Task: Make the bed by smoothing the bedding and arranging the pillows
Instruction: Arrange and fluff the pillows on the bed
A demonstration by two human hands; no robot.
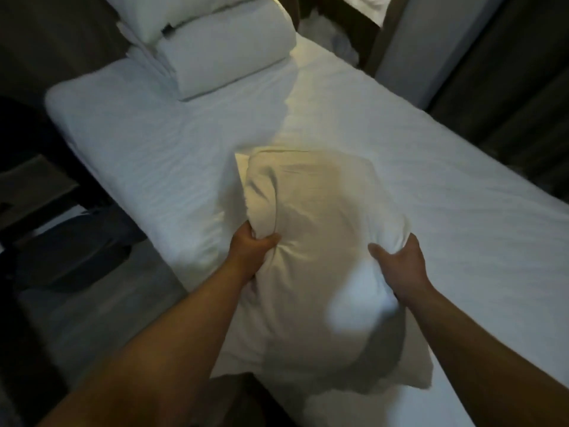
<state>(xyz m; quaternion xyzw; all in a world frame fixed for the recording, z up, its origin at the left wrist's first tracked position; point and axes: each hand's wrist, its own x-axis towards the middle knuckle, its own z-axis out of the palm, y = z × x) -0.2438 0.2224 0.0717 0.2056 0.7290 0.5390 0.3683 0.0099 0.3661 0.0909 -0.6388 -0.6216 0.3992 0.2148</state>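
Over the white-sheeted bed (154,143), left hand (252,246) and right hand (400,261) clench the soft white fabric pillow (311,229); even shaking should fluff it

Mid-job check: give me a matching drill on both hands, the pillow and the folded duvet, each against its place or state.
1 pillow
2 left hand
3 right hand
4 folded duvet

A lies at the far end of the bed
B grips the pillow's right edge
C held between both hands
D bunches the pillow's left edge

Pairs: 1-C, 2-D, 3-B, 4-A
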